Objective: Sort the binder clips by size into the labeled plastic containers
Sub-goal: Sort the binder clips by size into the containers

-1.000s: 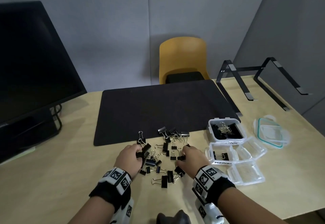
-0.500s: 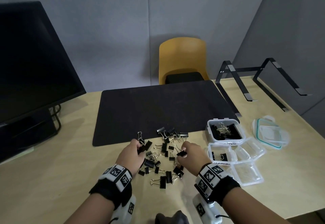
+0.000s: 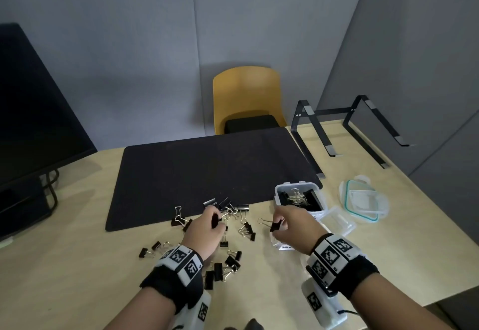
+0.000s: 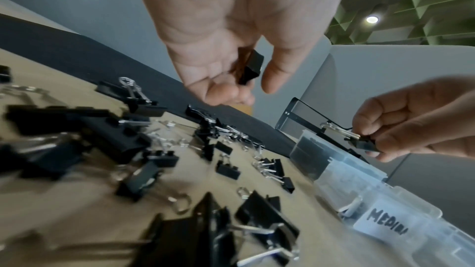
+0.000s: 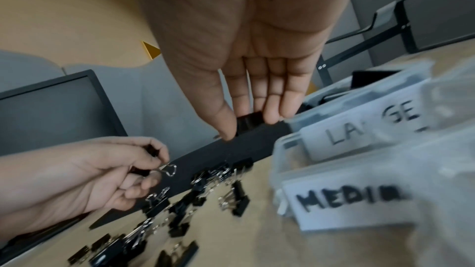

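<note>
A binder clip (image 3: 276, 226) is pinched in the right hand (image 3: 293, 228) and another clip (image 3: 215, 221) in the left hand (image 3: 204, 233), lifted for sorting into the containers (image 3: 299, 198).

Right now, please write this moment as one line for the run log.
left hand: holds binder clip | right hand: pinches second clip | LARGE container: holds clips | loose clips: on desk

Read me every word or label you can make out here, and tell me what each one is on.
"LA GE", middle letter blurred: white label on the clear tub of clips.
"MEDI", the rest blurred: white label on the nearer clear tub.
Wristband markers: square patterns; tiny characters unreadable.
</note>
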`<action>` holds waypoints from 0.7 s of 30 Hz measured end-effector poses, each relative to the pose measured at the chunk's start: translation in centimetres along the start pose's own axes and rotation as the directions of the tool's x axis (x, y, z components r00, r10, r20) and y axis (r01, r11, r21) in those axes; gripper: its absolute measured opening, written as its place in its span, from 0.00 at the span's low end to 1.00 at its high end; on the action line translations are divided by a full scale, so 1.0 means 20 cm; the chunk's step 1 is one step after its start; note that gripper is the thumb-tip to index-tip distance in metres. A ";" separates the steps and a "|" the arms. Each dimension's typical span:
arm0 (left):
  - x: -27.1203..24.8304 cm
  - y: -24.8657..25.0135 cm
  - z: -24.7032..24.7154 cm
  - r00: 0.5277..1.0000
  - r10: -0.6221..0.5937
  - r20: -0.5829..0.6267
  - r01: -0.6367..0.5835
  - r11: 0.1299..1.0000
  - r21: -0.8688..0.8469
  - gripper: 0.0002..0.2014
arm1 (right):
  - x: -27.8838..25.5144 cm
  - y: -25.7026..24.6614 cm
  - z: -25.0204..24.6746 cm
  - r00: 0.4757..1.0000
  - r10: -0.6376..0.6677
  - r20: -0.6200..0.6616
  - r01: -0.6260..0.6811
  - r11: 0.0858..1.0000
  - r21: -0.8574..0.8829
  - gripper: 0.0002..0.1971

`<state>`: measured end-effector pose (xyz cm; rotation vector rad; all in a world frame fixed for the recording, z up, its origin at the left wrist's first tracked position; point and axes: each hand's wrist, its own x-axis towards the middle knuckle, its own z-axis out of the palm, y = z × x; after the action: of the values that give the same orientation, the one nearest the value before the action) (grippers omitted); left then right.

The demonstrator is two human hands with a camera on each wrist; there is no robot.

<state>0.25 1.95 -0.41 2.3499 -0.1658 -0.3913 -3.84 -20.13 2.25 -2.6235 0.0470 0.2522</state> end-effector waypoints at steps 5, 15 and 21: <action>0.04 0.10 0.07 1.000 -0.004 0.013 0.005 1.000 -0.014 0.07 | -0.05 0.16 -0.10 0.998 0.022 0.056 -0.019 0.998 -0.053 0.07; 0.09 0.29 0.23 0.993 0.117 0.015 -0.117 0.992 0.048 0.06 | -0.04 0.28 -0.08 0.995 -0.011 0.099 0.033 0.975 -0.218 0.06; 0.10 0.38 0.32 0.991 0.130 -0.012 -0.130 0.991 -0.017 0.05 | -0.02 0.33 -0.06 0.990 -0.076 0.116 0.099 0.974 -0.206 0.08</action>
<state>0.03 -8.12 0.05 2.3082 -0.3074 -0.3153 -4.56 -26.51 0.28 -2.8091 -0.1394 0.3871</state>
